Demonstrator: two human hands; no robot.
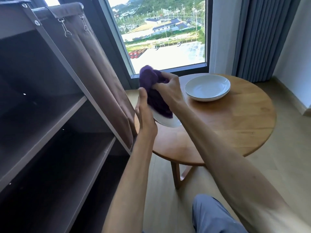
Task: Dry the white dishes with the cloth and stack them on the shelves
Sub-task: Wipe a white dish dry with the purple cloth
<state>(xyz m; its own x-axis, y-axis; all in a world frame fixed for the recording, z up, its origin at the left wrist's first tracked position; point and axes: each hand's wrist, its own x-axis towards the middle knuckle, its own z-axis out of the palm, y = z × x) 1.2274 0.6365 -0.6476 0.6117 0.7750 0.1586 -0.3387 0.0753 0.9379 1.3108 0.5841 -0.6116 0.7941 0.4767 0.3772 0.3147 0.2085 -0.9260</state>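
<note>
Hands drying a white dish over the round wooden table's (235, 125) edge.
Left hand (144, 115) grips the tilted white dish (168, 122) by its rim, thumb on top; right hand (170, 89) pinches the bunched purple cloth (154, 95) against it. Two stacked white dishes (207, 87) sit on the table; dark shelves (55, 115) stand left.

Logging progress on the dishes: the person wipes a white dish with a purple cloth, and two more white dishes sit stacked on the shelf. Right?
One slip: the head view shows the two stacked dishes on the round wooden table, not on the shelf. The rest holds: the left hand holds a white dish while the right hand wipes it with the purple cloth.
</note>
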